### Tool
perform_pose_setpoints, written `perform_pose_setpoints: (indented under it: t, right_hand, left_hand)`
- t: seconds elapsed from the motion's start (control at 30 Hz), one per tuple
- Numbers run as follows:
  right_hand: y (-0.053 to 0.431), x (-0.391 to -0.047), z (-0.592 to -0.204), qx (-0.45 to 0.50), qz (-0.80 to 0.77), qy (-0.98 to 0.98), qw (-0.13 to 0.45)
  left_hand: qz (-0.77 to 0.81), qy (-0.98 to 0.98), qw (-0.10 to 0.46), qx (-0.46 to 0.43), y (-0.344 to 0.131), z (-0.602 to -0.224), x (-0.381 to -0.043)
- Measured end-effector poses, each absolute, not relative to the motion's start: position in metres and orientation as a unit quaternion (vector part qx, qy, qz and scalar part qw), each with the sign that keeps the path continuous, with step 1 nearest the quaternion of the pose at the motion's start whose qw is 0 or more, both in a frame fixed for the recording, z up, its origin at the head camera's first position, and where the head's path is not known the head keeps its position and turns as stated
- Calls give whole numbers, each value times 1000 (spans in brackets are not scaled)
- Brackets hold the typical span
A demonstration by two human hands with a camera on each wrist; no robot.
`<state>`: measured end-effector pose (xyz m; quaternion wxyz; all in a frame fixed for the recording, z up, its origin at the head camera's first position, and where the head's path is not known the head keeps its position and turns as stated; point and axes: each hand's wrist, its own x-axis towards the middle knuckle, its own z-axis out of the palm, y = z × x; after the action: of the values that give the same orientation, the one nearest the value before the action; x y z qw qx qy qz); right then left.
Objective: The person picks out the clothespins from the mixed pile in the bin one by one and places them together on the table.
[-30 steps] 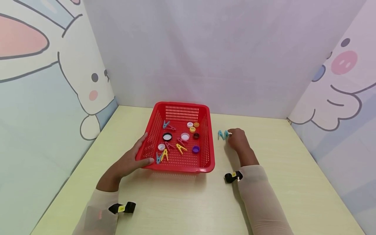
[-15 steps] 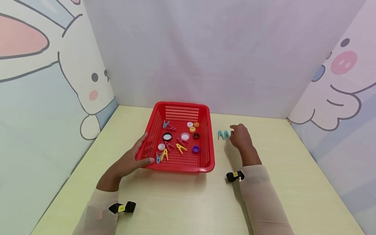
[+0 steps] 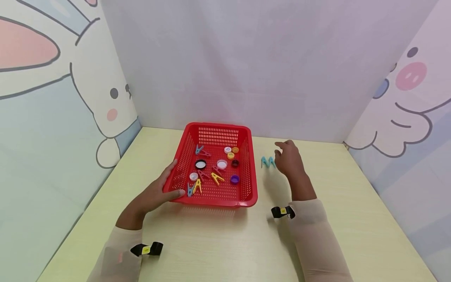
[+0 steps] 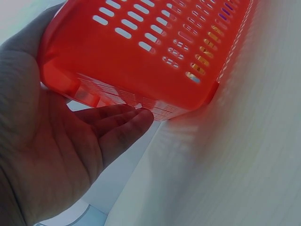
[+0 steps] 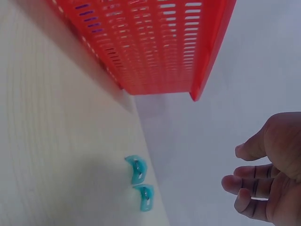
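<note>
A red plastic basket (image 3: 210, 203) stands on the table, with small clothespins and round bottle caps spread over its floor. At its near left corner my left hand (image 3: 155, 196) grips the rim, thumb over the edge and fingers along the outer wall (image 4: 122, 70). To the right of the basket two teal clothespins (image 3: 265, 162) stand side by side on the tabletop. Just beyond them, raised over the table, is my right hand (image 3: 289, 159). In the right wrist view its fingers are loosely bent, apart from the thumb, with nothing held.
Inside the basket lie yellow clothespins (image 3: 217, 178), pink clothespins (image 3: 202, 175) and blue-grey clothespins (image 3: 190, 189), plus a purple cap (image 3: 235, 179) and a black-rimmed cap (image 3: 200, 164). A pale wall (image 3: 239, 78) closes off the table's back; cartoon-printed walls flank both sides.
My right hand has let go of the right-hand teal clothespin and lifted up and back, its fingers spreading. The left hand and the basket have stayed put.
</note>
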<state>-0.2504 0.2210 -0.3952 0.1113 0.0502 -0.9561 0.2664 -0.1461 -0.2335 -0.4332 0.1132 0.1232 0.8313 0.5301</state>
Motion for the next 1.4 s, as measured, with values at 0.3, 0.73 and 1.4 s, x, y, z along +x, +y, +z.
perform_pose_setpoints:
  t: [0.3,0.73,1.4]
  right_hand:
    - [205,-237,-376,72,299,-943,126]
    - [165,-249,-301,164,229,-947,153]
    - [93,-293,-259,245,112,-963,28]
  left_hand:
    - [545,821,124,119,-235,-438,-143]
    - [544,823,111,123,-234,-435,-143]
    - [541,823,110,130,-230,-431,-145]
